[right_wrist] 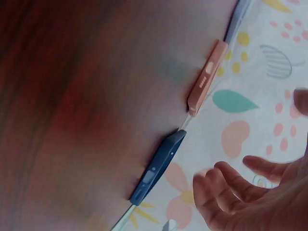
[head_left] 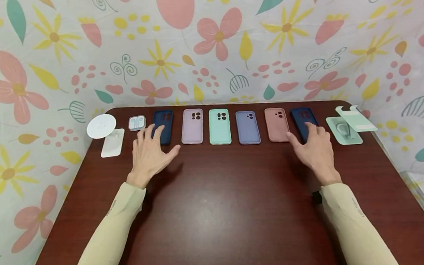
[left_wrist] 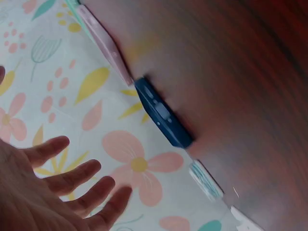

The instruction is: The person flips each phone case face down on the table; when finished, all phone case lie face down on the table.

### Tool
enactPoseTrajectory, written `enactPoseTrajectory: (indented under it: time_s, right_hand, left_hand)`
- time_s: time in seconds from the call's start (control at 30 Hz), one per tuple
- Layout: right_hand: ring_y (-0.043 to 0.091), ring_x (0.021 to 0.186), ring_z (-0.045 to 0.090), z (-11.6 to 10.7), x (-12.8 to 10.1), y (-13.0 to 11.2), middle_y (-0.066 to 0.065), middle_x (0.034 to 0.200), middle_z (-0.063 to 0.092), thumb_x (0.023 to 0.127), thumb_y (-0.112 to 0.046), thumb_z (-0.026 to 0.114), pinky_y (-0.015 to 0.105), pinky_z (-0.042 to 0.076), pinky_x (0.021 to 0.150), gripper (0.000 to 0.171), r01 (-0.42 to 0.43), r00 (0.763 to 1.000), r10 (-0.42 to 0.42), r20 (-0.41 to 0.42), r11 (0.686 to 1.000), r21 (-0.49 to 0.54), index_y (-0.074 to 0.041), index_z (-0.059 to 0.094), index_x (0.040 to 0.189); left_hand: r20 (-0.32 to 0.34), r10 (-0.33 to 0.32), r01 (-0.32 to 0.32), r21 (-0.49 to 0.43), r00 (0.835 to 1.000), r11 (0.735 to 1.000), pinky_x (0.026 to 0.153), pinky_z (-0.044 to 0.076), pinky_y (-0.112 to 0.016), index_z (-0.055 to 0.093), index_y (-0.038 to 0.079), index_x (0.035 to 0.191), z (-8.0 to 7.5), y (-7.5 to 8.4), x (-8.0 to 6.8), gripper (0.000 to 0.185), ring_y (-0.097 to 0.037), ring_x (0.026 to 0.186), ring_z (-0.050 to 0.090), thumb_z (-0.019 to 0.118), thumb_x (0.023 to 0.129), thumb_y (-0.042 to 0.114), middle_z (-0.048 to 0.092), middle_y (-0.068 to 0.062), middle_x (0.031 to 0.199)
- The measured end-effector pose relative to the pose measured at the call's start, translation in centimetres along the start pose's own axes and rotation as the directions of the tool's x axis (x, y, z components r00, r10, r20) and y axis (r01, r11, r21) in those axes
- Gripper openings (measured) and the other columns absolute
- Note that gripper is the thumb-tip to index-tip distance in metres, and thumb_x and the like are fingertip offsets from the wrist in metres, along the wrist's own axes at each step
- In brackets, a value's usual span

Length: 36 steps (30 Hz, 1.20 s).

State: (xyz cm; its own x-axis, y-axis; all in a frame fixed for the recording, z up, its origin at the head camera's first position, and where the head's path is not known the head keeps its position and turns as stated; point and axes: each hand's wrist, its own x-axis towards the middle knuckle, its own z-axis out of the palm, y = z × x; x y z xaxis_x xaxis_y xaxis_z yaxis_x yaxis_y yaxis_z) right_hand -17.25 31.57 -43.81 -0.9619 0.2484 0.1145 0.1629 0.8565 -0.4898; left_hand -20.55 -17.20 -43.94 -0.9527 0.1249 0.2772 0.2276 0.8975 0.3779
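Several phone cases lie in a row along the table's far edge. My left hand (head_left: 151, 148) is spread flat with its fingertips over the left dark blue case (head_left: 164, 124). In the left wrist view this hand (left_wrist: 72, 187) is open and holds nothing, with that blue case (left_wrist: 161, 114) edge-on beyond it. My right hand (head_left: 313, 144) reaches over the right dark blue case (head_left: 302, 120), next to a salmon case (head_left: 276, 124). The right wrist view shows this hand (right_wrist: 240, 192) open and empty, near the blue case (right_wrist: 156, 168) and the salmon case (right_wrist: 207, 77).
Between the hands lie a lilac case (head_left: 192, 126), a mint case (head_left: 219, 126) and a periwinkle case (head_left: 247, 127). A white disc (head_left: 101, 126), a white card (head_left: 112, 142) and an earbud box (head_left: 136, 122) sit far left. Mint packaging (head_left: 345, 132) sits far right. A floral cloth backs the brown table (head_left: 221, 214).
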Motion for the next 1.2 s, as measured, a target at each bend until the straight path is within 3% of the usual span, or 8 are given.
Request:
enactPoseTrajectory:
  time_s: [0.2,0.37,0.53,0.77,0.9,1.0,1.13,1.2]
  right_hand:
    - [0.056,0.122,0.057,-1.5,0.6,2.0,0.037,0.134,0.061,0.111,-0.039,0.056,0.070,0.049,0.102,0.065,-0.058,0.995,0.062,-0.080,0.997,0.057,0.010,0.050,0.154]
    - [0.058,0.113,0.061,-2.4,1.6,4.0,0.038,0.119,0.068,0.109,-0.026,0.058,0.070,0.052,0.097,0.049,-0.058,0.992,0.060,-0.110,0.998,0.016,0.015,0.063,0.138]
    - [0.066,0.116,0.058,-2.8,2.8,6.0,0.041,0.110,0.070,0.109,-0.022,0.055,0.073,0.049,0.103,0.047,-0.067,0.997,0.066,-0.038,0.997,-0.034,0.020,0.064,0.128]
    - [0.054,0.094,0.069,-2.7,4.3,8.2,0.011,0.053,0.068,0.107,-0.025,0.054,0.068,0.053,0.097,0.045,-0.101,0.993,0.103,0.059,0.994,-0.038,0.016,0.073,0.098]
    - [0.043,0.083,0.076,-1.0,7.1,11.5,0.009,0.056,0.072,0.104,-0.028,0.058,0.064,0.056,0.099,0.047,-0.125,0.989,0.127,0.072,0.991,-0.040,0.016,0.076,0.107]
    - [0.044,0.086,0.079,1.6,9.7,15.6,0.020,0.076,0.080,0.105,-0.030,0.059,0.064,0.057,0.102,0.049,-0.102,0.992,0.104,0.066,0.994,-0.037,0.015,0.075,0.115]
    - [0.049,0.090,0.078,1.6,9.7,15.4,0.028,0.086,0.079,0.105,-0.024,0.058,0.067,0.056,0.105,0.045,-0.113,0.991,0.114,0.071,0.993,-0.023,0.016,0.074,0.117]
    - [0.048,0.088,0.078,1.3,9.4,14.7,0.023,0.076,0.078,0.105,-0.022,0.058,0.066,0.056,0.105,0.043,-0.131,0.988,0.132,0.080,0.991,-0.016,0.017,0.073,0.116]
  left_hand:
    - [0.015,-0.108,0.109,-0.132,0.994,0.985,0.090,0.058,-0.065,0.062,0.016,0.149,0.3,2.8,-0.2,0.073,-0.038,0.122,0.066,0.071,0.093,0.062,0.072,-0.014,0.135]
    - [0.042,-0.121,0.127,-0.222,0.992,0.967,0.083,0.061,-0.058,0.071,0.012,0.133,1.7,7.2,0.3,0.055,-0.035,0.094,0.077,0.071,0.098,0.054,0.080,-0.006,0.098]
    - [0.125,-0.031,0.070,-0.323,0.992,0.944,0.078,0.063,-0.047,0.077,0.008,0.123,4.0,12.7,1.2,0.042,-0.024,0.078,0.077,0.071,0.102,0.045,0.080,-0.003,0.086]
    - [0.223,0.129,-0.010,-0.468,0.966,0.884,0.078,0.061,-0.029,0.084,0.007,0.111,7.7,20.1,2.3,0.024,-0.008,0.066,0.070,0.075,0.102,0.027,0.083,-0.005,0.086]
    - [0.283,0.173,-0.008,-0.501,0.943,0.865,0.067,0.056,-0.019,0.086,0.007,0.104,9.7,24.6,3.3,0.021,-0.008,0.065,0.071,0.074,0.101,0.024,0.083,-0.005,0.080]
    - [0.334,0.205,0.005,-0.533,0.920,0.846,0.059,0.054,-0.015,0.086,0.005,0.089,11.4,27.7,4.0,0.024,-0.009,0.055,0.073,0.074,0.101,0.022,0.078,-0.003,0.065]
    - [0.412,0.199,0.037,-0.498,0.889,0.866,0.051,0.049,-0.016,0.079,0.004,0.070,13.3,31.8,5.3,0.039,-0.013,0.051,0.073,0.070,0.104,0.021,0.070,-0.001,0.052]
    - [0.445,0.179,0.054,-0.463,0.878,0.885,0.047,0.045,-0.018,0.073,0.007,0.064,14.1,33.6,6.2,0.045,-0.015,0.055,0.076,0.069,0.106,0.022,0.069,-0.001,0.052]
